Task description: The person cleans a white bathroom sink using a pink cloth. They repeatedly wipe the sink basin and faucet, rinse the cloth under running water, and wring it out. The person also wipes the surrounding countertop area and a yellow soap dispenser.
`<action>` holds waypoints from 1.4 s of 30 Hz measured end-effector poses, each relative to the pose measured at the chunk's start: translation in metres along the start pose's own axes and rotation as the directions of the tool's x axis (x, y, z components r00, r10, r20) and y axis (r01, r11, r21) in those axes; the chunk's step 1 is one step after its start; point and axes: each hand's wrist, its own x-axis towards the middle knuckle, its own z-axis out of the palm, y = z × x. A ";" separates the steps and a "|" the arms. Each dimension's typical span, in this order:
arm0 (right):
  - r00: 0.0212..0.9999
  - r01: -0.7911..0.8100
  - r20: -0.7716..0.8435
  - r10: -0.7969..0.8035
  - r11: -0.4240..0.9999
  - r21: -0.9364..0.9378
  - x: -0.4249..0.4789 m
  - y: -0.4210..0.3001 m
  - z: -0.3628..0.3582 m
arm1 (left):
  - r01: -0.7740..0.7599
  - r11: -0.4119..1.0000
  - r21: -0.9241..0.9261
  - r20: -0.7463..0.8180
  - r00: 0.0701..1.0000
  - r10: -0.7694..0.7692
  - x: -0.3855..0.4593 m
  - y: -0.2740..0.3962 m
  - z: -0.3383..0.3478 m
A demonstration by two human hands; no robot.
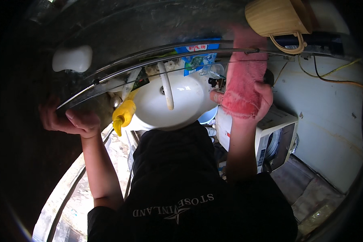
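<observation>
My right hand (261, 101) holds a pink-red cloth (248, 84) that hangs over the metal rail (181, 56) and runs up past the glass edge at the right. At the left end of that rail is my left hand (78, 121), its fingers curled near the rail's tip; shadow and blur hide whether it touches. Below the rail lies a white washbasin (181, 106) with a pale spout (166, 87) reaching over it. A yellow pump bottle (125, 113) stands at the basin's left rim, right of my left hand.
A tan cup (275, 18) with a handle is at the upper right. A blue printed packet (196, 57) lies behind the basin. A white soap-like piece (72, 59) is at the upper left. A white washing machine (278, 127) stands below my right hand, with cables (326, 75) along the wall.
</observation>
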 end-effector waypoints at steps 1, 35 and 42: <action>1.000 0.011 0.016 -0.012 0.999 0.050 0.001 -0.007 0.002 | 0.004 1.000 -0.004 -0.005 1.000 -0.004 0.000 0.001 0.001; 0.992 0.109 0.016 -0.124 0.923 0.368 0.096 0.031 0.031 | 0.067 0.997 0.029 0.009 0.998 -0.068 -0.003 0.000 0.001; 0.996 -0.089 0.055 0.077 0.959 0.270 0.068 0.083 0.032 | 0.094 0.995 -0.014 -0.027 0.995 -0.094 -0.004 -0.001 0.002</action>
